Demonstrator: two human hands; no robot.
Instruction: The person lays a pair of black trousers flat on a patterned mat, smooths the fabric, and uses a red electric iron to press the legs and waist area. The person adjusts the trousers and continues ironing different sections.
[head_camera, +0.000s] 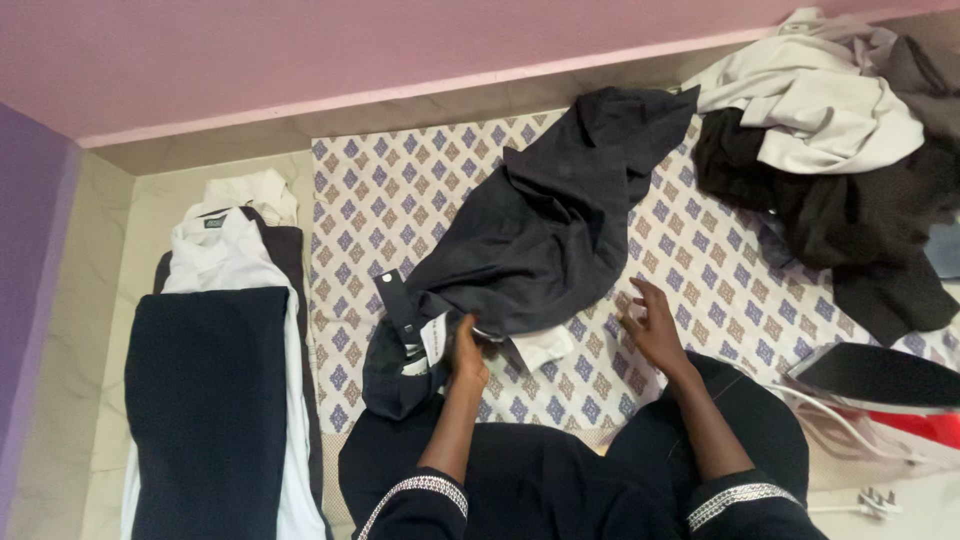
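Note:
A crumpled pair of dark grey trousers (540, 230) lies across a white patterned cloth (700, 270) spread on the floor. My left hand (466, 352) grips the waistband end of the trousers, where a white pocket lining and a label show. My right hand (652, 325) hovers with fingers spread just right of the trousers, over the patterned cloth, holding nothing.
A stack of folded garments (215, 400), dark on top of white, lies at the left. A heap of white and black clothes (850, 150) sits at the upper right. An iron (880, 380) with a white cord and plug (878, 502) rests at the right edge.

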